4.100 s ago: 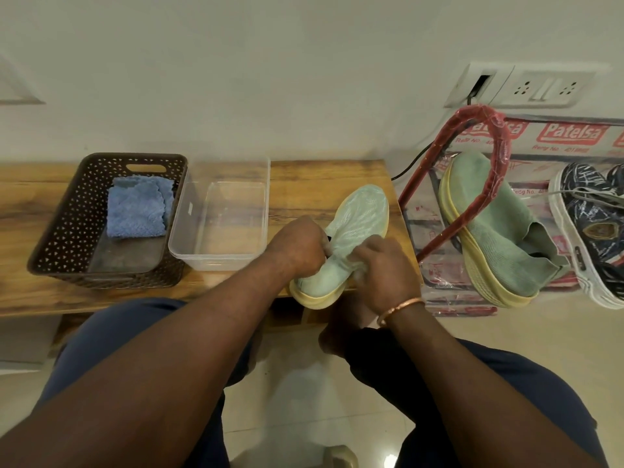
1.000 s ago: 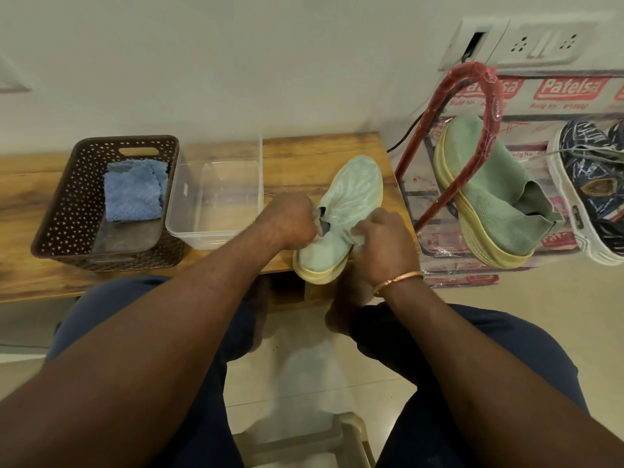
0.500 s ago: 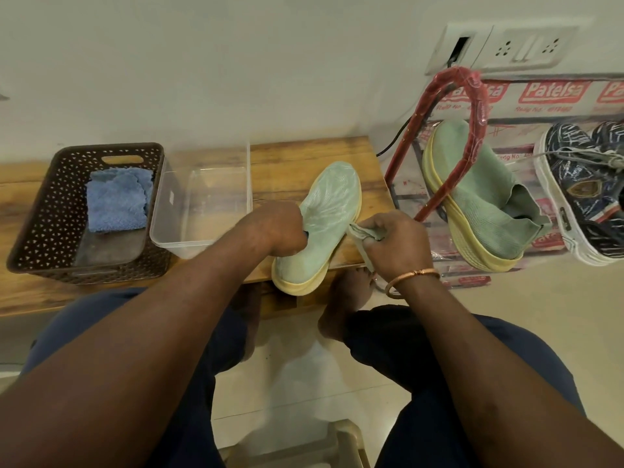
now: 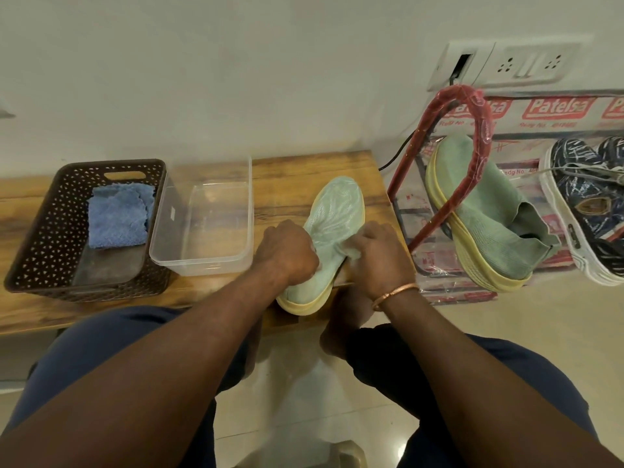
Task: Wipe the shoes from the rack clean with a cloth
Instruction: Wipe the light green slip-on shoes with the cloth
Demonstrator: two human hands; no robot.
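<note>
The green shoe (image 4: 337, 214) lies at the near edge of the counter (image 4: 304, 177), toe toward one o'clock. The grip of the left hand (image 4: 287, 255) is closed on its collar; the right hand (image 4: 381, 261) pinches the pale cloth (image 4: 351, 253) against its flank — brace firmly, wipe short strokes toward the sole.

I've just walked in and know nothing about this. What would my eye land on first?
First, the pale green shoe in the middle, tilted at the edge of the wooden bench: the left hand holds it while the right hand presses a small cloth to its side. Then its mate leaning in the red rack at the right, and a blue cloth lying in the brown basket at the left.
</note>
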